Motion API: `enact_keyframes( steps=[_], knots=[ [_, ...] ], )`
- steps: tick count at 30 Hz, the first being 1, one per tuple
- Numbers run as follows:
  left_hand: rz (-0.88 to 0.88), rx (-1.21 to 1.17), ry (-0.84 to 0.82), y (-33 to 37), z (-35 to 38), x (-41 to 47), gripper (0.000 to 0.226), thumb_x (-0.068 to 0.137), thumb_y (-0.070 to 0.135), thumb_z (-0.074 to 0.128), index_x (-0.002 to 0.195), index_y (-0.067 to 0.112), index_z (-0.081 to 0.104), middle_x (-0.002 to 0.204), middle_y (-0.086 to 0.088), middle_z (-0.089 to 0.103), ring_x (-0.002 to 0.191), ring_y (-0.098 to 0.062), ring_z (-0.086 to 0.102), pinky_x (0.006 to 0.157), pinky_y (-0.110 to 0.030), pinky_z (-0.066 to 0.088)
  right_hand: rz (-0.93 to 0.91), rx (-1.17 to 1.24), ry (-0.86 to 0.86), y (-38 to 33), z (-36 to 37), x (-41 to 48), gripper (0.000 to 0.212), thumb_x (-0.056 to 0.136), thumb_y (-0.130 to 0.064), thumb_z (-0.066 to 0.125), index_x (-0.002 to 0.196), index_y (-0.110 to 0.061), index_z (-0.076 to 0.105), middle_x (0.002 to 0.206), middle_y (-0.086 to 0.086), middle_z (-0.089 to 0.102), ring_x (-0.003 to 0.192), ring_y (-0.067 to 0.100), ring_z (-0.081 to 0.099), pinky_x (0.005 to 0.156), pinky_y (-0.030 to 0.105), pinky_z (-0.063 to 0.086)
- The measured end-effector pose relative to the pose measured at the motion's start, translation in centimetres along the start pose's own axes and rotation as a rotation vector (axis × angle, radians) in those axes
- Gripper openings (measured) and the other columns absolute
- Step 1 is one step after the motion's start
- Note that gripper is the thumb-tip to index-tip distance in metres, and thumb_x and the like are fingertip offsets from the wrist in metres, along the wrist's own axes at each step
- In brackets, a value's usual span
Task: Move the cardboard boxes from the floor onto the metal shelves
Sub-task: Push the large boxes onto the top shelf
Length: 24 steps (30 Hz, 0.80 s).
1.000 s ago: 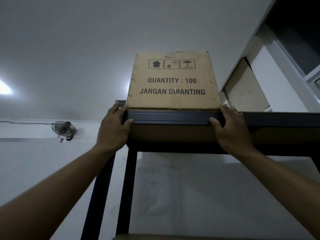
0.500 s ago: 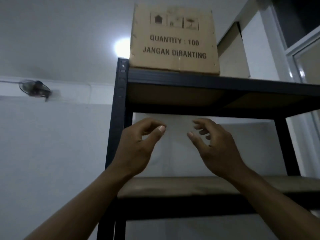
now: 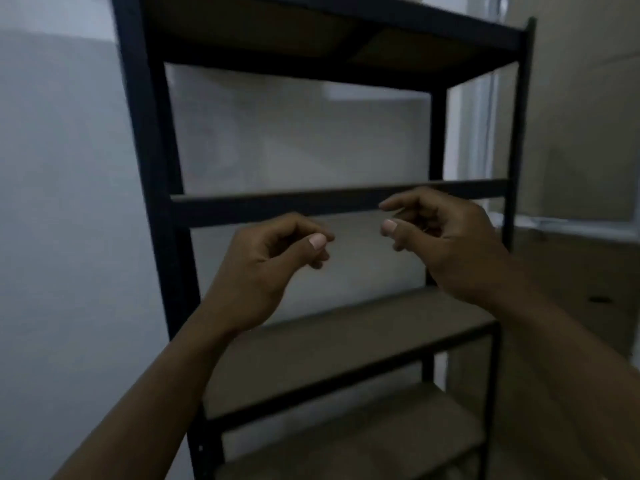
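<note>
Head view: both hands hang in front of a black metal shelving unit (image 3: 145,168), and neither carries anything. The left hand (image 3: 263,268) has its fingers loosely curled with the thumb resting near the fingertips. The right hand (image 3: 446,244) is curled the same way, just in front of the middle crossbar (image 3: 277,204). The two hands are near each other but not touching. No cardboard box shows plainly. The lower shelf board (image 3: 329,348) and the one beneath it are bare. A brownish surface (image 3: 575,278) to the right might be cardboard, but it is too blurred to tell.

The next box likely has to come up from the floor, which is out of sight. The room is dim and the picture smeared, so a box corner could catch a front post or beam when it is lifted in. Set too close to a shelf's front edge, a box could tip off.
</note>
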<state>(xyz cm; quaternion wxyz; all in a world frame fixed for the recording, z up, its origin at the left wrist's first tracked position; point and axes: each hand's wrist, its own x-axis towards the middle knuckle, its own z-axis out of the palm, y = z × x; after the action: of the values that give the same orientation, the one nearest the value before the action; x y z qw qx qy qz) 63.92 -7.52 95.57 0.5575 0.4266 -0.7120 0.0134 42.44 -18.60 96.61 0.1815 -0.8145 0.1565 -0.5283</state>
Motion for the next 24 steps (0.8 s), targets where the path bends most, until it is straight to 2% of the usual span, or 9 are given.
enact_keyframes(
  steps=[3,6,9,14,16,18,20,22,24],
  knots=[
    [-0.018,-0.128,-0.067,3.2,5.4,-3.2,0.023,0.093,0.031,0.056,0.101,0.017,0.072,0.089,-0.002,0.073,0.084,-0.024,0.071,0.079,-0.038,0.059,0.144,-0.023,0.02,-1.0,-4.5,-7.4,0.014,0.09,-0.034,0.072,0.102,-0.03,0.07,0.085,0.003,0.073,0.079,0.023,0.07,0.079,0.051,0.058],
    [-0.048,-0.305,-0.167,7.1,11.6,-6.1,0.014,0.094,0.023,0.06,0.099,0.017,0.072,0.087,-0.007,0.073,0.082,-0.022,0.071,0.078,-0.037,0.059,0.28,-0.076,0.047,-3.1,-9.5,-15.4,0.024,0.082,-0.047,0.068,0.101,-0.033,0.071,0.084,0.002,0.073,0.077,0.025,0.07,0.075,0.054,0.058],
    [-0.074,-0.519,-0.276,11.6,18.3,-8.8,0.014,0.093,0.01,0.057,0.097,0.012,0.071,0.083,-0.01,0.073,0.078,-0.019,0.071,0.075,-0.029,0.057,0.406,-0.126,0.137,-5.4,-14.7,-23.4,0.017,0.082,-0.044,0.069,0.097,-0.037,0.072,0.083,0.003,0.073,0.075,0.028,0.07,0.073,0.057,0.057],
    [-0.097,-0.766,-0.575,19.2,28.9,-13.4,0.014,0.092,0.011,0.059,0.097,0.011,0.072,0.082,-0.008,0.074,0.076,-0.013,0.069,0.072,-0.023,0.054,0.641,-0.206,0.349,-10.3,-21.0,-36.1,0.027,0.079,-0.05,0.068,0.101,-0.033,0.073,0.088,0.003,0.075,0.079,0.021,0.073,0.079,0.053,0.058],
    [-0.09,-0.84,-0.705,22.0,32.9,-14.9,0.015,0.092,0.011,0.059,0.099,0.008,0.071,0.082,-0.009,0.073,0.076,-0.013,0.069,0.072,-0.022,0.053,0.724,-0.242,0.461,-12.2,-22.7,-40.7,0.023,0.081,-0.043,0.071,0.1,-0.031,0.073,0.088,0.003,0.076,0.079,0.02,0.073,0.078,0.052,0.058],
    [-0.078,-0.888,-0.828,24.5,36.8,-16.2,0.015,0.092,0.015,0.06,0.1,0.01,0.072,0.085,-0.009,0.073,0.078,-0.017,0.07,0.073,-0.024,0.053,0.8,-0.286,0.572,-13.7,-24.4,-44.8,0.017,0.084,-0.034,0.071,0.101,-0.03,0.073,0.088,0.003,0.076,0.081,0.022,0.073,0.077,0.052,0.058],
    [-0.064,-0.916,-0.942,26.6,40.5,-17.5,0.015,0.091,0.018,0.062,0.101,0.014,0.073,0.087,-0.01,0.074,0.08,-0.023,0.071,0.074,-0.029,0.054,0.878,-0.325,0.681,-14.9,-25.8,-48.6,0.017,0.085,-0.033,0.069,0.102,-0.03,0.072,0.088,0.005,0.075,0.082,0.024,0.072,0.077,0.051,0.059],
    [-0.048,-0.945,-1.045,28.5,44.1,-18.7,0.015,0.091,0.019,0.062,0.1,0.017,0.073,0.089,-0.009,0.074,0.08,-0.026,0.071,0.075,-0.03,0.056,0.952,-0.349,0.786,-15.9,-27.1,-51.9,0.017,0.086,-0.033,0.069,0.102,-0.028,0.072,0.087,0.005,0.075,0.079,0.02,0.072,0.073,0.045,0.059],
    [-0.047,-0.977,-1.147,30.0,47.4,-19.8,0.015,0.091,0.019,0.062,0.1,0.018,0.073,0.09,-0.008,0.074,0.082,-0.023,0.071,0.075,-0.027,0.056,1.008,-0.367,0.889,-16.4,-28.1,-54.9,0.011,0.09,-0.026,0.071,0.101,-0.025,0.073,0.086,0.005,0.075,0.076,0.015,0.071,0.066,0.033,0.057]
  ],
)
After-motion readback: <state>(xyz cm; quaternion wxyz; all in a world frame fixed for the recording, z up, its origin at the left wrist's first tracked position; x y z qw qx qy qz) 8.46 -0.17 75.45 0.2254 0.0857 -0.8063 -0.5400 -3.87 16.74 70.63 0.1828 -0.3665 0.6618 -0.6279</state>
